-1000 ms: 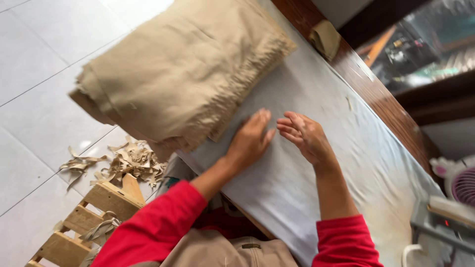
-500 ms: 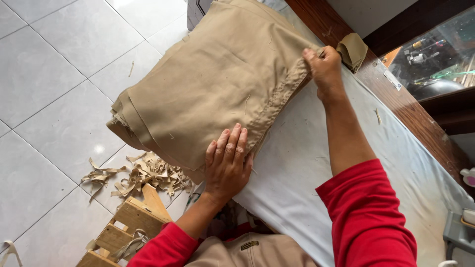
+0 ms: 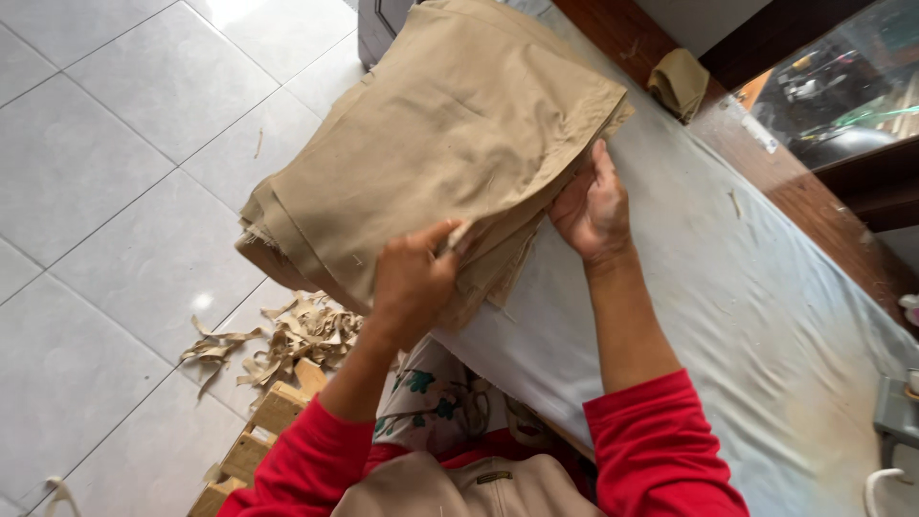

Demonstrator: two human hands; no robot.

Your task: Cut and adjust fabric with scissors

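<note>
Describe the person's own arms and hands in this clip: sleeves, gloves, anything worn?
Both arms wear bright red long sleeves pushed up toward the elbows, leaving the forearms bare. The left hand and right hand are bare: no gloves. No watch, ring or bracelet shows. The sleeves are plain, with no visible markings.

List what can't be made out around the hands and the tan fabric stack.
1. Head view: the left hand's fingertips, tucked between layers of the fabric stack.
2. Head view: the right hand's palm and most fingers, hidden under the stack's edge.
3. Head view: the number of layers, too fine to count.
4. Head view: the stack's far end, cut off by the top edge.
5. Head view: the wooden crate, cut off by the bottom edge.
</note>
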